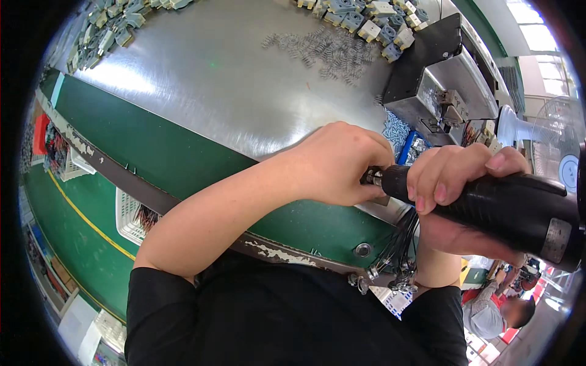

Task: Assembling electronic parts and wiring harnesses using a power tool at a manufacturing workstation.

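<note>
My left hand [345, 161] hides most of whatever its fingers close around at the tip of the black power driver [506, 204], so I cannot tell what it is. The driver's back end runs out at the right rim. The top edge cuts off both heaps of grey parts [110, 30] [372, 24]. My right hand [455, 174] partly covers the blue box [415, 148], its contents too small to tell.

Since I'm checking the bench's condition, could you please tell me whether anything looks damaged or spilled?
The dark bench edge looks worn, with pale, ragged patches as if chipped. Springs lie loosely scattered on the metal sheet, though that may be intentional.
</note>
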Motion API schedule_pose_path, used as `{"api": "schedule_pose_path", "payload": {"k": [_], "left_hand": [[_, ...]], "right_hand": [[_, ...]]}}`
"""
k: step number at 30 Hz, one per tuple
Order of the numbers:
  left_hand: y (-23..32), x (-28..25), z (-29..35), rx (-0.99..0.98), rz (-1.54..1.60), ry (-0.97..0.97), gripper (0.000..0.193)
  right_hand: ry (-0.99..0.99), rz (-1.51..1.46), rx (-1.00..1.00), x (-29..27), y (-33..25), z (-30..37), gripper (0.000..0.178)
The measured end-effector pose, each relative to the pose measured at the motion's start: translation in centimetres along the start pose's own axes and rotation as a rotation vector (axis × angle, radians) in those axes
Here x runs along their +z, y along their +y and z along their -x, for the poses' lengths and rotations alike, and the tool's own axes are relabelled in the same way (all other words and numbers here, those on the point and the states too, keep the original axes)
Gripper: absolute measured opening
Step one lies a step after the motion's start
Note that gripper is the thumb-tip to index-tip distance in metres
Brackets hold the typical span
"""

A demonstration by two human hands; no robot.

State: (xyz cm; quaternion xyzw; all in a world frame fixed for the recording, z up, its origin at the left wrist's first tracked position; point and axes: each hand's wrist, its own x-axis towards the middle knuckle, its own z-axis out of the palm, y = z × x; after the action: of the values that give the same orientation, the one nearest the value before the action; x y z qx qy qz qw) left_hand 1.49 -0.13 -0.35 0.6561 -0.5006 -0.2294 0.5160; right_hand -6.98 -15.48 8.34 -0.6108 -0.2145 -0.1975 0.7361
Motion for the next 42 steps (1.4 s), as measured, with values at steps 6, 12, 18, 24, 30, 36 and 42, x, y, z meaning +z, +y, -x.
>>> {"api": "schedule_pose_path", "payload": {"k": [6,12,18,24,30,36,42], "left_hand": [[0.0,0.1,0.0,0.024,0.004,0.019,0.027],[-0.1,0.3,0.0,0.026,0.006,0.032,0.028],[-0.4,0.4,0.4,0.043,-0.012,0.045,0.028],[0.3,0.7,-0.2,0.159,-0.033,0.094,0.033],[-0.4,1.7,0.4,0.424,-0.172,0.249,0.033],[0.9,3.2,1.3,0.424,-0.218,0.208,0.031],[1.1,3.1,1.0,0.442,-0.213,0.169,0.037]], "right_hand": [[-0.021,-0.022,0.008,-0.1,-0.2,-0.1,0.105],[-0.042,-0.042,0.006,-0.4,-0.2,-0.2,0.112],[-0.065,-0.056,-0.004,-0.8,-0.6,-0.6,0.119],[0.047,0.047,-0.103,-3.5,-2.5,-2.4,0.121],[0.204,0.482,0.246,-4.2,-3.6,-2.0,0.113],[0.391,0.961,-0.122,-7.1,-3.9,3.3,0.078],[-0.39,1.098,0.244,-5.3,-7.9,5.3,0.061]]}}
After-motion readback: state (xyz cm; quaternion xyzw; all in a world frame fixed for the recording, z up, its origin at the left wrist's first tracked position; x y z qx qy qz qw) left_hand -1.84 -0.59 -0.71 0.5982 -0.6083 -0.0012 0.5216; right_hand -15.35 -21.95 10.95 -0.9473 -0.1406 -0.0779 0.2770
